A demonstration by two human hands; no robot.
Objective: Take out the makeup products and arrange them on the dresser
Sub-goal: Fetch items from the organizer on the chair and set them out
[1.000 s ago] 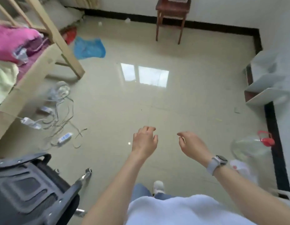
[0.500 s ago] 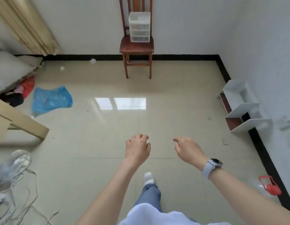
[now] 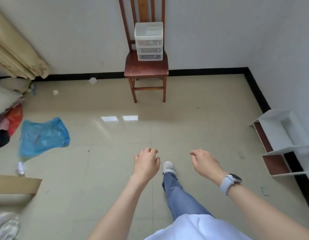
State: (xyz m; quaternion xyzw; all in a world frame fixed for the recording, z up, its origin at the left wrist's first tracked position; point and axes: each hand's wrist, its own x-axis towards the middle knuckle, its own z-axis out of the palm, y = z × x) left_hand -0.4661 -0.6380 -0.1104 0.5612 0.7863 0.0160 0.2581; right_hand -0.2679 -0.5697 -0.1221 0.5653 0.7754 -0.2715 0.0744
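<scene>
Three stacked drawers make up the small translucent plastic drawer unit (image 3: pixel 148 41), which stands upright on the seat of a wooden chair (image 3: pixel 146 66) against the far wall, its long axis vertical and its drawer fronts facing the person. Dark and reddish shapes show through the fronts, presumably the makeup products, though they are too small to identify. I judge the unit light and fairly stiff, but its smooth plastic is likely slippery and the drawers could slide out if it tilts; each drawer looks best pulled by the middle of its front edge, or the whole unit lifted with a palm on either side wall and kept level. The contents are probably small, some breakable, and apt to roll. No dresser is in view. Both hands are well apart from the chair, held out over the tiled floor (image 3: pixel 107 170): the left hand (image 3: pixel 146 164) has its fingers loosely curled and holds nothing, and the right hand (image 3: pixel 204 164), a watch (image 3: pixel 230 182) on its wrist, hangs likewise relaxed and empty. A blue plastic bag (image 3: pixel 43 135) lies on the floor to the left.
</scene>
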